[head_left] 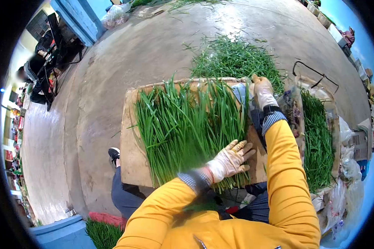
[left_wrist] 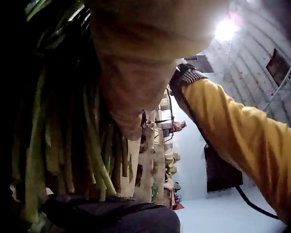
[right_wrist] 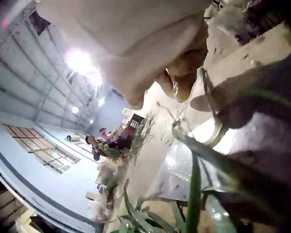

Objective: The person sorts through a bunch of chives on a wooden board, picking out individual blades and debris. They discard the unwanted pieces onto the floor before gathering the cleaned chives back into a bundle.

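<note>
A wide layer of long, flat-leaved chives (head_left: 183, 128) lies on a wooden board (head_left: 131, 166) over the person's lap, pale stems toward the body. The gloved left hand (head_left: 230, 159) rests on the stems near the board's front right, fingers spread. Close by in the left wrist view hang the stems (left_wrist: 94, 145). At the board's far right corner is the gloved right hand (head_left: 264, 89), with bent fingers (right_wrist: 182, 80) near a few leaf tips; I cannot tell whether they pinch anything. A shiny pale sheet (head_left: 239, 92) lies beside that hand, partly under the leaves.
Beyond the board, a loose heap of green leaves (head_left: 237, 62) covers the floor. A crate of chives (head_left: 318, 141) stands at the right, with a metal handle (head_left: 316, 74) behind it. More greens (head_left: 104, 232) lie at lower left, near a red cloth (head_left: 108, 219).
</note>
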Demonstrator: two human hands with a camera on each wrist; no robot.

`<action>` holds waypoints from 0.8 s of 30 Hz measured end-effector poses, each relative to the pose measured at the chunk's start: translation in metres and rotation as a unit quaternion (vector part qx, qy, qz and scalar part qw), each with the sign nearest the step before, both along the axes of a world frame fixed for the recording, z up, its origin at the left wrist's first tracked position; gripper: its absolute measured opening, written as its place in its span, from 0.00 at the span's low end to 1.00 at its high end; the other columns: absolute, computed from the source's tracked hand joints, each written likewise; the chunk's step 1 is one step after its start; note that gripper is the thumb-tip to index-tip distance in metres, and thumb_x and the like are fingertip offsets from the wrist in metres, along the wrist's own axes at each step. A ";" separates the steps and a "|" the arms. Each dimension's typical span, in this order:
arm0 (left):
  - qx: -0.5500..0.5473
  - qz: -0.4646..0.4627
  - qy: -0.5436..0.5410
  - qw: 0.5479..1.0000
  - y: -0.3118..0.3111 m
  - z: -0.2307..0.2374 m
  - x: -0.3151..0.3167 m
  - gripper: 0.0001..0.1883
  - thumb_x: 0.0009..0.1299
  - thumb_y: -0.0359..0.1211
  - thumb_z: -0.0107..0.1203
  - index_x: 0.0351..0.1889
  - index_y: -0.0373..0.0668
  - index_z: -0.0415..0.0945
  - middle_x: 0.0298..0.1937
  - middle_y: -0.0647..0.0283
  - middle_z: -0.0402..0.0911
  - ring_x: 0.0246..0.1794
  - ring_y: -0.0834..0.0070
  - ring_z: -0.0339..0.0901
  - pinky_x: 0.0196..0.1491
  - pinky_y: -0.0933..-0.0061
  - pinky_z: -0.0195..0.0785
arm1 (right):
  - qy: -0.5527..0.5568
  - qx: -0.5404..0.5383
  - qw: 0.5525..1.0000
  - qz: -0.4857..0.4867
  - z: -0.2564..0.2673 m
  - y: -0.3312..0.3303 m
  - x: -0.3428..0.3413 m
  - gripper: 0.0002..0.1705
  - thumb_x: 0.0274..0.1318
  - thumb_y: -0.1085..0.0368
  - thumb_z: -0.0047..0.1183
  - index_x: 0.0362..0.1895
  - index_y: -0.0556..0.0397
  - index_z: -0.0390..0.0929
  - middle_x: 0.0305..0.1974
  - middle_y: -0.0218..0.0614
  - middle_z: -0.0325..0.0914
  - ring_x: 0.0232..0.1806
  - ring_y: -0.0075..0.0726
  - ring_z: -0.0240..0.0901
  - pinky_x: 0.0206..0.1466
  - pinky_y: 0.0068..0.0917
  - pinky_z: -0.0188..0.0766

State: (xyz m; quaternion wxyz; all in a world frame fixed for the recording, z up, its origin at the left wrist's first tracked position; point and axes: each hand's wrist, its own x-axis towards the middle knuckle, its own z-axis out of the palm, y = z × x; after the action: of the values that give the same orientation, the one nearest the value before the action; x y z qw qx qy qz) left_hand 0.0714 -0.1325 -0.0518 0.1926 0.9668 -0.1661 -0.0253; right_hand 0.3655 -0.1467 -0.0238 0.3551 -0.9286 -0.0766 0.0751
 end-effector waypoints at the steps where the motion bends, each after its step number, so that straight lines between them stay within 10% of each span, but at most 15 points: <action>1: -0.011 0.005 0.001 1.000 0.000 -0.001 -0.001 0.35 0.73 0.57 0.39 0.73 0.49 0.55 0.75 0.58 0.56 0.75 0.60 0.52 0.75 0.58 0.38 | 0.042 -0.046 0.998 0.017 -0.008 0.014 0.015 0.34 0.58 0.37 0.52 0.48 0.58 0.78 0.43 0.49 0.82 0.44 0.50 0.78 0.50 0.39 0.71; 6: -0.047 0.012 -0.008 0.999 0.003 -0.003 -0.004 0.36 0.71 0.56 0.41 0.73 0.49 0.55 0.74 0.58 0.57 0.74 0.59 0.52 0.75 0.56 0.39 | 0.040 -0.034 0.998 0.041 -0.042 0.032 0.035 0.21 0.54 0.51 0.57 0.38 0.58 0.82 0.41 0.52 0.82 0.42 0.51 0.80 0.47 0.40 0.73; 10: -0.060 0.012 -0.011 0.998 0.002 -0.008 -0.004 0.35 0.71 0.55 0.42 0.73 0.48 0.56 0.74 0.57 0.57 0.74 0.60 0.53 0.75 0.56 0.39 | 0.228 0.436 0.871 -0.015 -0.035 0.027 0.016 0.09 0.62 0.64 0.52 0.41 0.55 0.80 0.29 0.33 0.81 0.25 0.25 0.73 0.29 0.23 0.72; 12: -0.068 0.018 -0.017 0.997 0.000 -0.011 -0.003 0.35 0.71 0.54 0.43 0.72 0.48 0.57 0.73 0.57 0.59 0.74 0.59 0.53 0.75 0.56 0.39 | 0.241 0.470 0.847 -0.049 -0.041 0.032 0.016 0.05 0.62 0.67 0.54 0.40 0.52 0.80 0.28 0.31 0.79 0.21 0.20 0.70 0.24 0.19 0.68; 18: -0.077 0.018 -0.049 0.996 0.001 -0.017 -0.005 0.35 0.71 0.55 0.43 0.72 0.46 0.57 0.72 0.56 0.59 0.72 0.57 0.54 0.74 0.54 0.40 | 0.112 0.383 0.917 -0.012 -0.051 0.064 0.011 0.09 0.56 0.64 0.63 0.36 0.57 0.84 0.29 0.27 0.80 0.20 0.20 0.67 0.23 0.22 0.66; 19: -0.064 0.009 -0.032 0.997 0.001 -0.018 -0.005 0.36 0.71 0.55 0.43 0.72 0.46 0.57 0.72 0.56 0.59 0.73 0.57 0.53 0.74 0.54 0.40 | 0.088 0.345 0.931 0.081 -0.056 0.068 0.019 0.21 0.58 0.63 0.62 0.53 0.59 0.77 0.35 0.33 0.81 0.27 0.26 0.75 0.33 0.22 0.76; 22: -0.085 0.010 -0.046 0.995 0.001 -0.024 -0.005 0.36 0.71 0.56 0.43 0.72 0.45 0.58 0.72 0.57 0.59 0.73 0.57 0.52 0.74 0.54 0.39 | 0.190 0.258 0.943 0.088 -0.004 0.073 0.013 0.26 0.61 0.56 0.59 0.59 0.56 0.73 0.35 0.37 0.82 0.29 0.31 0.76 0.34 0.28 0.76; 23: -0.109 0.016 -0.045 0.993 0.003 -0.017 -0.007 0.35 0.71 0.56 0.43 0.71 0.48 0.59 0.72 0.58 0.59 0.74 0.58 0.51 0.75 0.53 0.38 | -0.030 -0.146 0.986 0.070 0.014 0.083 0.018 0.31 0.64 0.50 0.53 0.64 0.53 0.67 0.40 0.44 0.82 0.38 0.42 0.80 0.44 0.36 0.77; 24: -0.109 0.017 -0.046 0.993 0.006 -0.009 -0.007 0.35 0.71 0.56 0.43 0.71 0.48 0.59 0.72 0.58 0.59 0.74 0.58 0.51 0.75 0.53 0.38 | -0.122 -0.208 0.969 0.054 0.012 0.085 0.016 0.28 0.65 0.48 0.51 0.59 0.55 0.71 0.43 0.47 0.82 0.43 0.47 0.80 0.47 0.42 0.75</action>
State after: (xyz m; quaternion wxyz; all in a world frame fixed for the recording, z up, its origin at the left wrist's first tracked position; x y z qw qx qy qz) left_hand 0.0641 -0.1269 -0.0612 0.2893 0.9428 -0.1604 0.0411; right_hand 0.3816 -0.0617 -0.0116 0.1373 -0.9788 -0.1517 -0.0052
